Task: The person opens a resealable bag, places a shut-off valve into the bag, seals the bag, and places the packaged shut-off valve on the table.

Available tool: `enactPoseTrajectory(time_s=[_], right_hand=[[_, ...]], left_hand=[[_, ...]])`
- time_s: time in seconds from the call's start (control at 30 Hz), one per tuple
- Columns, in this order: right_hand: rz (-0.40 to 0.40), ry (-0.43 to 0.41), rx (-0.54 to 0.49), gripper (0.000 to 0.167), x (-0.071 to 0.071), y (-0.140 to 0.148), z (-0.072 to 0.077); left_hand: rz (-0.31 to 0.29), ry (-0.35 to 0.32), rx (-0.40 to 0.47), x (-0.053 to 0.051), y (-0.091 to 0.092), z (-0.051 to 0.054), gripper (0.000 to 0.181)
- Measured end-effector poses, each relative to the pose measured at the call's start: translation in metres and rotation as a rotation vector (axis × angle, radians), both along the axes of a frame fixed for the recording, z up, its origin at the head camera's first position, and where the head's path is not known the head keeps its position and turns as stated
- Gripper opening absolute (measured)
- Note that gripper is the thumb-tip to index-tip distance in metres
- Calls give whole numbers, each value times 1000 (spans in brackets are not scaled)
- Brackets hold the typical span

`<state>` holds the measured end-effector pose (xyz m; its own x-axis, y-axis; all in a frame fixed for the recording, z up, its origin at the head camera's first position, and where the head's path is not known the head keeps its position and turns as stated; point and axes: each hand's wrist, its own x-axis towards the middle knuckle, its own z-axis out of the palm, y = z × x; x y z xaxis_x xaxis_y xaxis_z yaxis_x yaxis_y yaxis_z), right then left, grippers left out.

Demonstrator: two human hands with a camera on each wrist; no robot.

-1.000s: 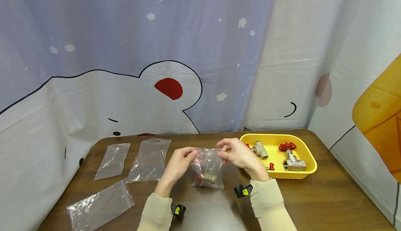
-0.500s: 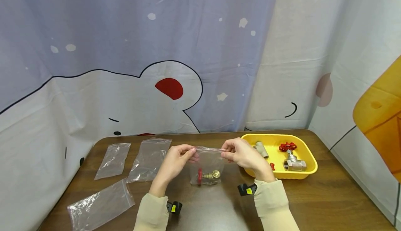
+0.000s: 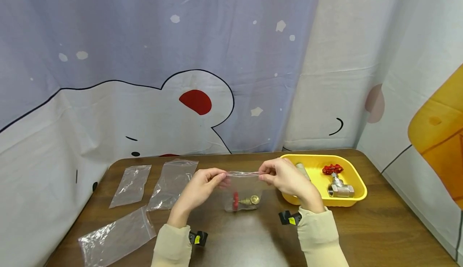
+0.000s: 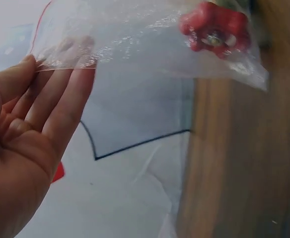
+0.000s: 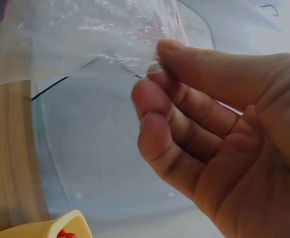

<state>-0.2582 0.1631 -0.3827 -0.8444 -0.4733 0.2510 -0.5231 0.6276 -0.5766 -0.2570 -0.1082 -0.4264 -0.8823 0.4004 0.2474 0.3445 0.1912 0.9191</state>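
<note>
A clear zip bag (image 3: 244, 186) hangs upright between both hands, its top edge stretched flat. Inside, at the bottom, lies a brass valve (image 3: 249, 200) with a red handwheel (image 3: 236, 201). My left hand (image 3: 202, 186) pinches the bag's top left corner between thumb and fingers; my right hand (image 3: 287, 180) pinches the top right corner. In the left wrist view the red handwheel (image 4: 214, 29) shows through the plastic, away from the left hand (image 4: 31, 134). The right wrist view has the right hand (image 5: 224, 119) with thumb and index finger on the bag's corner (image 5: 160, 54).
Three flat clear bags lie at the left: a small one (image 3: 131, 186), a larger one (image 3: 171, 186) and one nearer the front (image 3: 117, 239). The yellow tray (image 3: 358, 178) at the right holds a metal valve (image 3: 340, 189) with a red handwheel and a grey-green fitting (image 3: 302, 170).
My hands have moved apart, drawing the bag's top edge straight. The bag has turned and shifted slightly right, and the valve in it shows more plainly than at first.
</note>
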Motion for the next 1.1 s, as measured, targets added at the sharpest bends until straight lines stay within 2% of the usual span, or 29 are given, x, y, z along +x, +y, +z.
enactPoseTrajectory(time_s=[0.1, 0.23, 0.37, 0.6, 0.73, 0.93, 1.1], right_hand=[[7, -5, 2, 4, -1, 0, -2], [10, -13, -4, 4, -2, -3, -2], [11, -25, -11, 4, -2, -5, -1], [11, -45, -43, 6, 0, -6, 1], [14, -48, -61, 18, 2, -8, 2], [-18, 32, -78, 43, 3, -25, 0], [-58, 139, -93, 54, 6, -48, 0]], left_hand=[[40, -20, 14, -1, -1, -3, 22], [127, -42, 46, -1, -2, -4, 15], [171, -18, 38, -2, -4, -4, 12], [172, 42, 26, -3, -4, -4, 11], [164, 53, 40, -4, -3, -6, 10], [156, 77, 1, -4, -1, -5, 10], [179, 90, -32, -2, 2, -4, 8]])
